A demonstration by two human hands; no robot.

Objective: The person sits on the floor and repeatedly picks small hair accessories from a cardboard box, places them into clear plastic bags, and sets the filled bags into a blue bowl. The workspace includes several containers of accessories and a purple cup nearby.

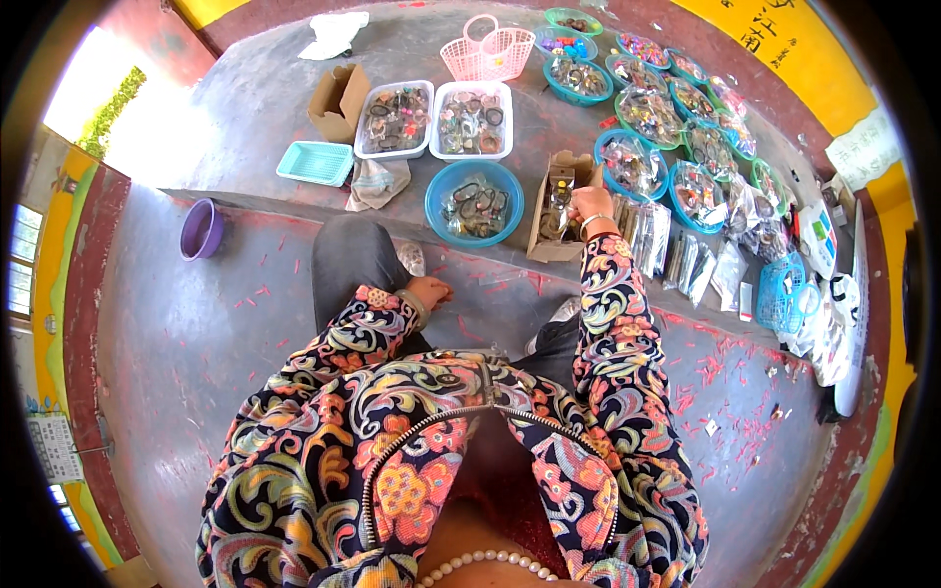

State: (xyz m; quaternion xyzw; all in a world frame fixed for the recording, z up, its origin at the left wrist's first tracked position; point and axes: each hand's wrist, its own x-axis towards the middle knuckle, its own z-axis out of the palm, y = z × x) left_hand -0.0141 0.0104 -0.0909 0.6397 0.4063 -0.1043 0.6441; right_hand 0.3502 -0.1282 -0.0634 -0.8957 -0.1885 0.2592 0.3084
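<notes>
My right hand (592, 203) reaches to the right side of an upright-sided cardboard box (542, 247). Its fingers are bent together over the box's inner edge, and what they grip, if anything, is hidden. Inside the box lie small clear-bagged items (557, 211), dark and brownish, with a bit of yellow near the top. My left hand (429, 292) rests by my left knee, fingers loosely curled in, with nothing visible in it. Left of the box stands a blue round basin (432, 227) with bagged dark bands, which look like hair ties or bracelets (475, 208).
Two white tubs (434, 93) of bagged trinkets, a mint tray (294, 174), an open carton (338, 103) and a pink basket (461, 61) stand on the raised ledge. Several round baskets (608, 147) crowd the right, beside stacked clear packets (647, 235). A purple bucket (201, 230) is on the floor.
</notes>
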